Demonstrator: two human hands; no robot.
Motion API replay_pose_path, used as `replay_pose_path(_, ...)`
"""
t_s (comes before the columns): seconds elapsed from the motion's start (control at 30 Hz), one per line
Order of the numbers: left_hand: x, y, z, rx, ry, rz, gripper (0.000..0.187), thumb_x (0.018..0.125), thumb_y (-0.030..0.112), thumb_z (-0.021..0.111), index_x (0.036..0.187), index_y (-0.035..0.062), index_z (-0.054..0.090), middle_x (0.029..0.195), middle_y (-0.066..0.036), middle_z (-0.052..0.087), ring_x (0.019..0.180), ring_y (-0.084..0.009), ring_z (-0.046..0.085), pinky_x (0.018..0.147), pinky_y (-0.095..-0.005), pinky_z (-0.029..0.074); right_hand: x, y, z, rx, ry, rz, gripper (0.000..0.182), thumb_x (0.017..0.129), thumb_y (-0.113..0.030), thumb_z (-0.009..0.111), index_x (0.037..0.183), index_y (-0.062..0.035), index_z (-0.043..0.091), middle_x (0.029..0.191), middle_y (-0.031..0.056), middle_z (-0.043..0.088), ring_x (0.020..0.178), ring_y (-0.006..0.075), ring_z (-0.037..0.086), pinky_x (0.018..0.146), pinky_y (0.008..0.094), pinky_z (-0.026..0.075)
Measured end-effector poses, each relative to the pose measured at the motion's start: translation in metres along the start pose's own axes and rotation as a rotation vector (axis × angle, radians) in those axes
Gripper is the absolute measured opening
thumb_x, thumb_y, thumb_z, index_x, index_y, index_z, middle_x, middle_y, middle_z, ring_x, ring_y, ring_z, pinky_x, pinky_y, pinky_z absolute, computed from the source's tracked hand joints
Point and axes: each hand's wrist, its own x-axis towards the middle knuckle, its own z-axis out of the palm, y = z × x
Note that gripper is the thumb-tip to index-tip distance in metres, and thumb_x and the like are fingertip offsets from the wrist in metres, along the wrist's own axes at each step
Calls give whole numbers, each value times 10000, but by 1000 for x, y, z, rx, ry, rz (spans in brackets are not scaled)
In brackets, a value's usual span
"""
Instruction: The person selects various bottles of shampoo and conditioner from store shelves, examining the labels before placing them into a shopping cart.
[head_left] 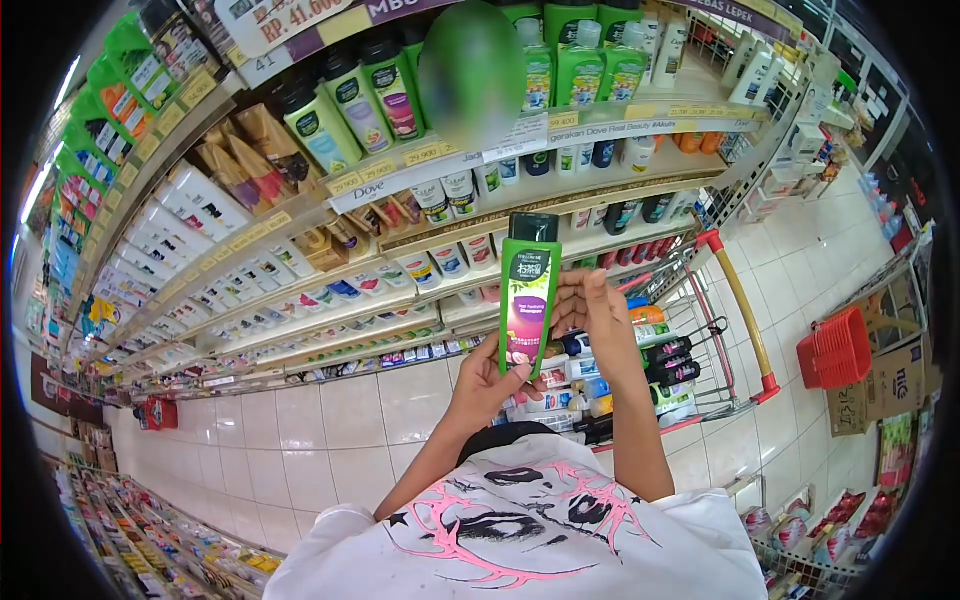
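Head view shows the left grip (486, 388) clasping a green shampoo bottle (528, 300), the right grip (598, 314) loosely unfurled beside it.

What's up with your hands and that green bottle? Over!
Left hand gripping green shampoo bottle low, cap up. Right hand open beside it, contact unclear. Nothing blocking bottle; loaded cart close by.

Shampoo bottle (530, 300) green, cap (534, 227) dark, label (527, 318) purple and white. Shirt (560, 545) white, pink-and-black print (500, 526). Cart handle (742, 318) yellow, red ends (768, 388).
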Motion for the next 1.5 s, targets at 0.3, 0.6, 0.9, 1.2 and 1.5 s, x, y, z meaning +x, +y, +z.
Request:
replay_pose_path(0.3,-9,1,-22,-25,0,17,487,949,16,534,1396,-15,345,1173,-166,627,831,-182,673,684,-296,581,1,11,28,-86,15,-23,470,1023,-410,450,1094,25,613,832,36,628,725,86,582,646,221,475)
replay_pose_path(0.6,-1,8,-69,225,102,299,555,871,-109,586,1377,-12,380,1254,-120,536,1117,-232,593,856,-331,548,20,27,105,-679,152,-205,572,739,-178,841,1176,33,539,932,85,655,762,139,634,707,277,520)
replay_pose_path(0.9,22,36,-152,417,-52,241,689,920,-18,584,1512,84,246,1317,-122,510,1044,-153,591,906,-294,476,122,-9,157,-779,379,-533,697,691,-143,844,1277,40,514,1093,127,627,927,176,634,864,329,506)
replay_pose_path(1.2,6,31,-215,502,-215,59,559,933,67,615,1448,84,398,1212,-92,596,974,-117,588,885,-274,469,198,-31,184,-735,540,-501,652,715,-148,830,1249,91,542,1018,124,658,896,155,638,781,285,542)
replay_pose_path(1.5,3,25,-256,539,-288,17,538,941,118,619,1436,82,410,1197,-95,607,937,-116,593,880,-281,473,237,-27,189,-762,556,-552,699,667,-216,829,1220,100,543,1073,183,646,889,243,670,773,331,539)
